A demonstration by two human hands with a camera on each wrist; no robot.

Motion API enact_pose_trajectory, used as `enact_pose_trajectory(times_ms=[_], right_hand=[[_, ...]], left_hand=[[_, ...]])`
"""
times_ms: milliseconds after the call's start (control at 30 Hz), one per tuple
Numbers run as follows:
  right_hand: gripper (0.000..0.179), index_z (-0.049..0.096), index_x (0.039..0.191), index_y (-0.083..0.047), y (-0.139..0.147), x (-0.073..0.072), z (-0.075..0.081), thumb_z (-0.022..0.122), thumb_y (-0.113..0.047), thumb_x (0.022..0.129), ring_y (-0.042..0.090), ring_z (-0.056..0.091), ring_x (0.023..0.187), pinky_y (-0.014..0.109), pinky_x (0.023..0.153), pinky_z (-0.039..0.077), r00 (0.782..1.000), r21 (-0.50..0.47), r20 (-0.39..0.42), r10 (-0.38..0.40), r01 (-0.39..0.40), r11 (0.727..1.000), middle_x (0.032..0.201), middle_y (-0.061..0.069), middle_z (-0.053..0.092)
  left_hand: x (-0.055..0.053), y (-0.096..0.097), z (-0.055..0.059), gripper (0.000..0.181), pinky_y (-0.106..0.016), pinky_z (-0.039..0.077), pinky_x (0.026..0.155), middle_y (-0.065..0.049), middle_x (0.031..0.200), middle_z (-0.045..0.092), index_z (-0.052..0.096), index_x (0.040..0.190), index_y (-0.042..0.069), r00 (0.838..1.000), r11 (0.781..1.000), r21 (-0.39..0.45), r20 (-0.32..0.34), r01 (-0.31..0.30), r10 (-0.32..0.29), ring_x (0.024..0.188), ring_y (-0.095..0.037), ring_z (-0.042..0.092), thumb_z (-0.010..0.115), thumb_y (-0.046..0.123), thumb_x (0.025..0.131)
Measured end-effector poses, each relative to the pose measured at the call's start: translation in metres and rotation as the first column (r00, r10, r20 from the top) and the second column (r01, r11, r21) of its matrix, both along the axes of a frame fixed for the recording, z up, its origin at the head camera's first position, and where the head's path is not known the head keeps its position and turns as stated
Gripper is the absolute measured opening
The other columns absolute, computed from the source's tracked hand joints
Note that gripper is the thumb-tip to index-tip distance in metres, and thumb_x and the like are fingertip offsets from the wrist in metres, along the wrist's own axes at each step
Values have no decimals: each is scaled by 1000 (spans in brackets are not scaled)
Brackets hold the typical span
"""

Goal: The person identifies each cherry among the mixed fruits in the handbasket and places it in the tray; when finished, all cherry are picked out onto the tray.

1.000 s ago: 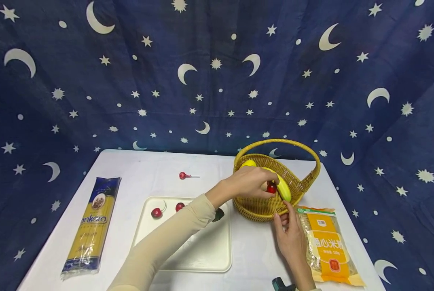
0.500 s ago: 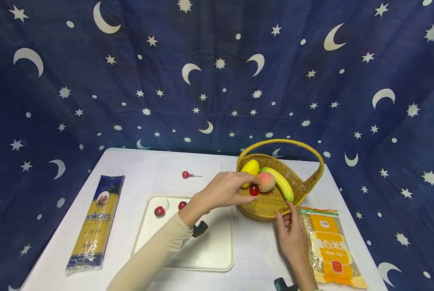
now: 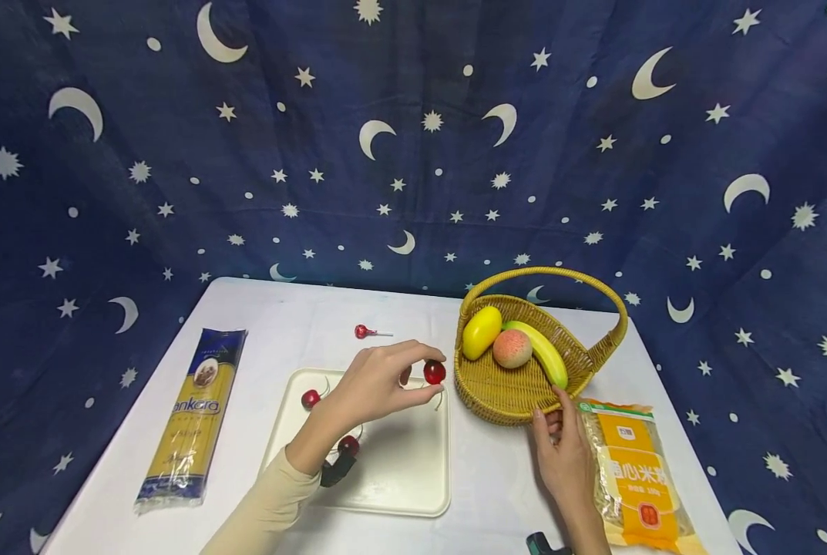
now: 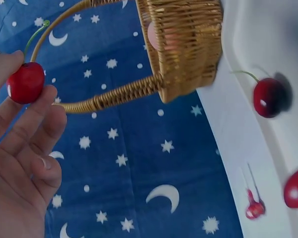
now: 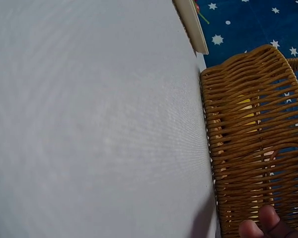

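Note:
A glossy red cherry (image 3: 435,372) is pinched between the thumb and forefinger of my left hand (image 3: 378,381). It hangs above the right edge of a cream tray (image 3: 399,486), just left of the wicker basket (image 3: 496,393). In the left wrist view the held cherry (image 4: 26,83) shows its green stem pointing up. My right hand (image 3: 564,455) grips the basket's front rim, its forefinger near the banana's tip. Inside the basket lie a yellow mango-like fruit (image 3: 482,333), a peach (image 3: 512,349) and a banana (image 3: 543,354). Two more cherries, one cherry (image 3: 310,398) and another cherry (image 3: 348,445), are at the tray.
A red lollipop (image 3: 364,331) lies behind the tray. At the left is a long pasta packet (image 3: 194,416); an orange-labelled noodle bag (image 3: 635,470) lies beside my right hand. The basket's tall handle (image 3: 545,271) arches over it. A starry curtain (image 3: 330,154) stands behind the table.
My left hand has moved left from over the basket to the tray's right edge, still pinching the cherry. The peach and mango-like fruit have come into full view. My right hand stays at the rim.

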State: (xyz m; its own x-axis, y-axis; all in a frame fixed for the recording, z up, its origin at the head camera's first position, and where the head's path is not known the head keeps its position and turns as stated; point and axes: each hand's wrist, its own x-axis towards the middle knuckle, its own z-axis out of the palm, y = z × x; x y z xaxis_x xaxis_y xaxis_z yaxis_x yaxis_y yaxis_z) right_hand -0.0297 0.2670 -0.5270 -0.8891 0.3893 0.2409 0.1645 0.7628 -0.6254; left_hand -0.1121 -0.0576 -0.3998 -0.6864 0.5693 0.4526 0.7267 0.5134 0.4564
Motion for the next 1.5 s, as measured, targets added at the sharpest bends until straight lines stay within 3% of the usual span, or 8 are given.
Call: enact_pose_trajectory(times_ms=[333, 567, 733, 933, 1100, 1300, 1500], right_hand=[[53, 46, 158, -21, 3, 2, -3, 60, -33, 108, 18, 55, 90, 28, 70, 40, 1000, 6, 11, -2, 1, 1000, 106, 6, 61], [53, 47, 157, -19, 4, 1, -2, 60, -32, 108, 17, 53, 88, 28, 69, 40, 1000, 16, -10, 1, 0, 1000, 104, 5, 61], [53, 47, 158, -20, 4, 0, -3, 61, -32, 108, 16, 53, 89, 29, 70, 40, 1000, 16, -13, 3, -3, 1000, 104, 5, 61], [53, 48, 157, -20, 3, -1, -2, 61, -31, 108, 15, 52, 87, 28, 71, 40, 999, 19, -33, 7, -7, 1000, 103, 5, 61], [53, 48, 157, -18, 2, -1, -1, 61, -30, 108, 14, 51, 86, 26, 69, 38, 999, 27, -45, 11, -10, 1000, 102, 5, 61], [53, 47, 157, -18, 1, -1, -2, 61, -30, 108, 14, 51, 87, 26, 70, 38, 999, 24, -30, 9, -8, 1000, 102, 5, 60], [53, 47, 157, -18, 1, -1, -3, 61, -30, 108, 16, 51, 88, 28, 71, 38, 1000, 20, -16, 13, -12, 1000, 103, 6, 60]], left_hand=[[18, -34, -18, 34, -14, 41, 58, 17, 101, 77, 74, 118, 29, 996, 996, 34, 6, -86, 86, 69, -4, 61, 88, 36, 87], [25, -44, -31, 34, -15, 45, 61, 17, 98, 77, 76, 116, 27, 991, 992, 10, 20, -129, 129, 74, 0, 60, 89, 36, 86], [29, -43, -48, 32, -27, 56, 77, 16, 101, 78, 74, 115, 25, 995, 992, -77, 7, -102, 103, 84, -5, 69, 87, 35, 87], [31, -40, -73, 32, -34, 54, 95, 14, 102, 78, 75, 116, 25, 995, 967, -235, -10, -97, 97, 95, -10, 70, 85, 38, 88], [35, -37, -89, 31, -34, 51, 95, 9, 107, 78, 79, 112, 20, 997, 946, -316, -35, -73, 65, 104, -13, 67, 85, 39, 88], [40, -33, -101, 33, -35, 51, 95, 8, 105, 77, 81, 109, 21, 997, 919, -386, -49, -77, 63, 103, -14, 66, 88, 41, 85], [43, -31, -106, 39, -38, 51, 98, 7, 106, 78, 80, 115, 21, 996, 916, -393, -56, -83, 66, 104, -15, 67, 88, 42, 84]])
